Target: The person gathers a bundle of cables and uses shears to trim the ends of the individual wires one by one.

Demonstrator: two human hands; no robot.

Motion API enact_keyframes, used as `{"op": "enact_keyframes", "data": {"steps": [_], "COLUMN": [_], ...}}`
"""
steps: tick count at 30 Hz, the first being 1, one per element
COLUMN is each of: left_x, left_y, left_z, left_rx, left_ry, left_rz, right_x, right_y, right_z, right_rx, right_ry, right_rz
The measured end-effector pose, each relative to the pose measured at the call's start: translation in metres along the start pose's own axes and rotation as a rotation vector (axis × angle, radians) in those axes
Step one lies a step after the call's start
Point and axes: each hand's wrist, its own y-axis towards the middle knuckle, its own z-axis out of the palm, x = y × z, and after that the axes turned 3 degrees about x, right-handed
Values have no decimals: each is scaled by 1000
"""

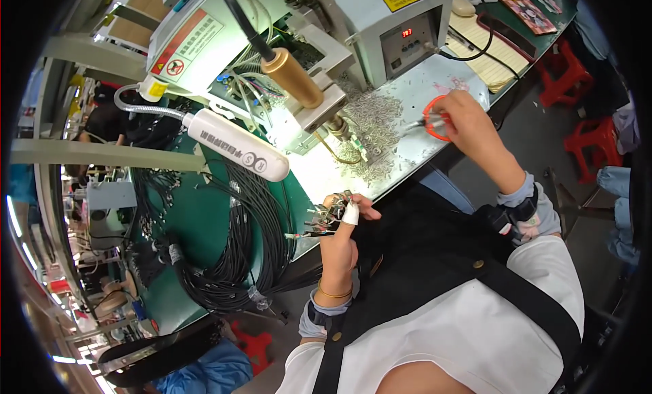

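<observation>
My left hand (339, 246), its thumb wrapped in white, is closed around a bunch of cable ends (322, 221) with small metal tips and thin colored wires. It is at the front edge of the white worktop, near the machine's lower tip. My right hand (467, 121) grips a pair of orange-handled scissors (432, 119) over the worktop, blades pointing left. Under the machine's brass-colored cylinder (293, 78), a small white-and-green piece (358, 148) shows at the tip. Many short, clear cut bits (384, 126) lie scattered around it.
A bundle of black cables (234, 251) hangs coiled over the green table on the left. A white lamp (238, 145) on a bendy neck reaches in beside the machine. Behind stands a grey control box (407, 44); a notebook (492, 58) and phone lie right, with red stools (562, 75) beyond.
</observation>
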Motion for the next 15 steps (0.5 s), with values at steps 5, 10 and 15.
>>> {"op": "enact_keyframes", "data": {"steps": [5,10,15], "left_x": [3,13,24], "left_y": [0,-7,-18], "left_z": [-4,6,15], "left_rx": [53,-32,-52], "left_ry": [-114,68,459], "left_rz": [-75,-17,113], "right_x": [43,84,80], "right_y": [-7,-13,-21], "right_z": [-14,-3,38], "right_rx": [56,457,267], "right_ry": [856,1226,876], "right_rz": [237,498,-29]}}
